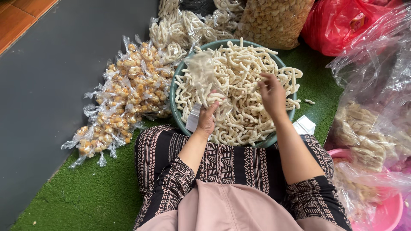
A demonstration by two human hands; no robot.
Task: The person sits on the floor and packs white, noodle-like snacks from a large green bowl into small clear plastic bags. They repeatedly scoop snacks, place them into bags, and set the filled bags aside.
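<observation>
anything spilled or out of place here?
One stray cracker stick lies on the green turf, just right of the basin. Otherwise nothing stands out: the left hand holds a small clear bag over the basin, and the right hand reaches into the sticks.

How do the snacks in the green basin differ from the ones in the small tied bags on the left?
The snacks in the green basin are pale, long curly sticks, lying loose. The small tied bags hold short, golden-orange nuggets, sealed in clear plastic and piled on the green turf. Both look like fried crackers.
</observation>
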